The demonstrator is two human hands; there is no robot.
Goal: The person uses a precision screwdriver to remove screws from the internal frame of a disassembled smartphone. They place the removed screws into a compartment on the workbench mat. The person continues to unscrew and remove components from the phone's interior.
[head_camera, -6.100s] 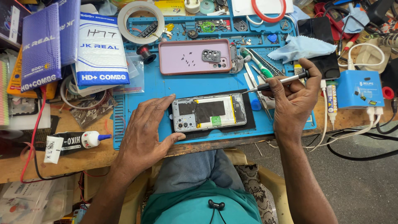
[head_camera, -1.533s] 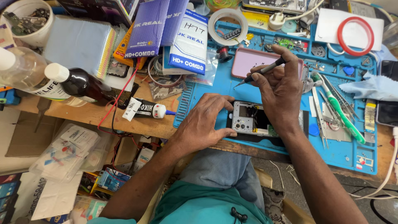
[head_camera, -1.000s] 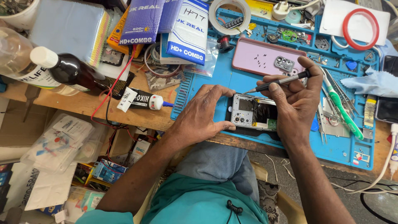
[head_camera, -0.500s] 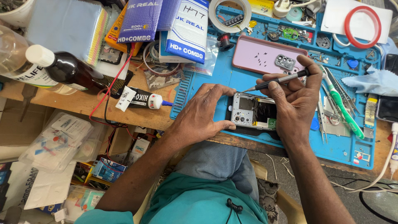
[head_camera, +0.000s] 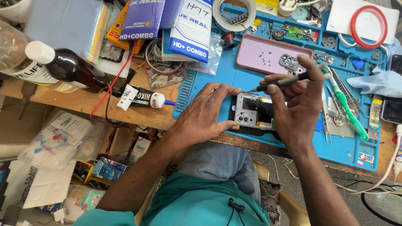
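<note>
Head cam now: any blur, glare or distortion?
Head view: sharp at the centre, phone and both hands crisp; even daylight, soft shadows, no harsh glare on the blue mat; wide-angle bending at the edges, where the bottle looks stretched.

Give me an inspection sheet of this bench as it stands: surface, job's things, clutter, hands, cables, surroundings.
Surface: blue work mat on a wooden bench.
Job's things: opened phone flat on the mat; pink back cover lies behind it with loose screws on it.
Clutter: dark brown bottle, black glue tube, tape roll, red ring, green toothbrush, tweezers, blue cloth.
Hands: left hand steadies the phone's left end; right hand holds a thin tool in a pinch grip, tip over the phone.
Cables: red wire crosses the bench; white cable at right.
Surroundings: packets and boxes under the bench.
</note>
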